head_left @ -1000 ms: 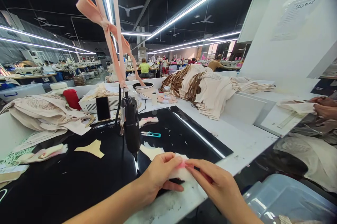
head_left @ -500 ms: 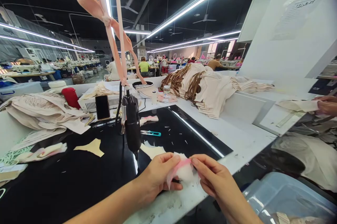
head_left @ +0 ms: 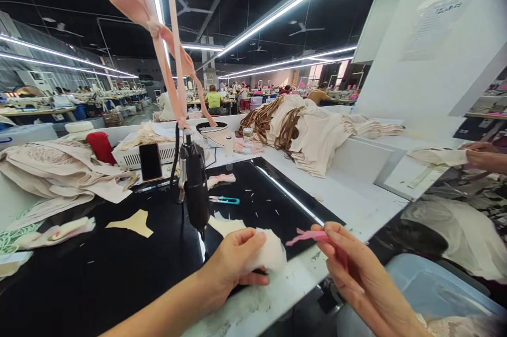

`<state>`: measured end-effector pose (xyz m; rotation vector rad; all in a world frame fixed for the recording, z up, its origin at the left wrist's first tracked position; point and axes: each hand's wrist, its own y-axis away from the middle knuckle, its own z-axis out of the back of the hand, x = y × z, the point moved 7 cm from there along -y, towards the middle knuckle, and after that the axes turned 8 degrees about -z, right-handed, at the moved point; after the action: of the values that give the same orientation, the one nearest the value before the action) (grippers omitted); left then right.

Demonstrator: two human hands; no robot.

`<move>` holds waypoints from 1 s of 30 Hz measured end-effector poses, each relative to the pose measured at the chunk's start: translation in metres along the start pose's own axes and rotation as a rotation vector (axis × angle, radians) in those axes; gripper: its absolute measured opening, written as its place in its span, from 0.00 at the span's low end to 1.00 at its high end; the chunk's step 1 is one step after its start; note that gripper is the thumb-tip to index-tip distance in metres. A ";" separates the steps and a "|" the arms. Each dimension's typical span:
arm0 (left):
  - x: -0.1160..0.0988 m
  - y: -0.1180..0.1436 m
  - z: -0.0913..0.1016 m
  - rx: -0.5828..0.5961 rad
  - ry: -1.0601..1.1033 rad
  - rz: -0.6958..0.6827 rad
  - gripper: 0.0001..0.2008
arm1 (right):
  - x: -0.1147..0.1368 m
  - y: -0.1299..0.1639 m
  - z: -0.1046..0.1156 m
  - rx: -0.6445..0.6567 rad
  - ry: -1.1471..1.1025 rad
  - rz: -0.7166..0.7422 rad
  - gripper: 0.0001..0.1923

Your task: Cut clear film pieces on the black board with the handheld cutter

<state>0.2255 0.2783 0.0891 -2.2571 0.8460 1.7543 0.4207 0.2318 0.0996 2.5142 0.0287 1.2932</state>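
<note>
My left hand (head_left: 233, 260) pinches a small white fabric piece (head_left: 270, 255) against the front edge of the black glossy table (head_left: 119, 268). My right hand (head_left: 348, 268) is off to the right, past the table edge, gripping a thin pink strip (head_left: 307, 236) that sticks out to the left of its fingers. The strip and the white piece are apart. Just behind my left hand a black hand-held tool (head_left: 195, 186) dangles from peach ribbons (head_left: 158, 36) tied in a bow overhead.
Small blue-handled snips (head_left: 225, 199), a tan cut piece (head_left: 132, 222) and fabric scraps lie on the table. Beige garments are piled at left (head_left: 59, 168) and back right (head_left: 317, 133). A phone (head_left: 150, 161) stands behind. A clear bin (head_left: 431, 295) is low right. Another person's hands (head_left: 481, 155) hold fabric at right.
The pink strip has come off the white piece: my right hand pulled it away to the right while my left hand kept the white piece in place.
</note>
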 end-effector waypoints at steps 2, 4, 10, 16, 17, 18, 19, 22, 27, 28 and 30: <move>-0.001 0.001 -0.001 -0.002 -0.019 -0.004 0.19 | 0.003 0.004 0.004 -0.017 -0.041 0.019 0.19; -0.003 0.001 -0.002 0.004 -0.054 -0.013 0.20 | 0.007 0.007 0.003 0.000 -0.016 0.047 0.17; -0.011 0.000 -0.007 0.037 -0.228 -0.077 0.25 | -0.002 0.007 -0.004 0.118 0.226 -0.002 0.22; -0.017 -0.002 -0.017 0.084 -0.343 -0.149 0.27 | -0.009 -0.002 -0.011 0.059 0.722 0.105 0.26; -0.017 -0.002 -0.018 0.093 -0.357 -0.161 0.27 | -0.009 -0.002 -0.015 0.075 0.791 0.143 0.29; -0.018 -0.001 -0.020 0.103 -0.371 -0.173 0.27 | -0.010 -0.002 -0.019 0.103 0.853 0.171 0.31; -0.019 -0.001 -0.021 0.114 -0.385 -0.191 0.26 | -0.012 -0.003 -0.023 0.132 0.908 0.181 0.30; -0.026 -0.001 -0.023 0.149 -0.451 -0.286 0.22 | -0.023 -0.006 -0.027 0.198 0.990 0.143 0.25; -0.027 -0.006 -0.019 0.171 -0.537 -0.372 0.17 | -0.041 -0.010 -0.023 0.243 0.897 -0.013 0.32; -0.026 -0.008 -0.018 0.177 -0.536 -0.362 0.17 | -0.044 -0.009 -0.022 0.261 0.865 -0.054 0.32; -0.025 -0.011 -0.018 0.186 -0.530 -0.340 0.18 | -0.048 -0.008 -0.022 0.287 0.789 -0.128 0.32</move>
<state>0.2421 0.2872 0.1150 -1.5839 0.4590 1.8763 0.3761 0.2374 0.0714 1.9820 0.5698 2.2504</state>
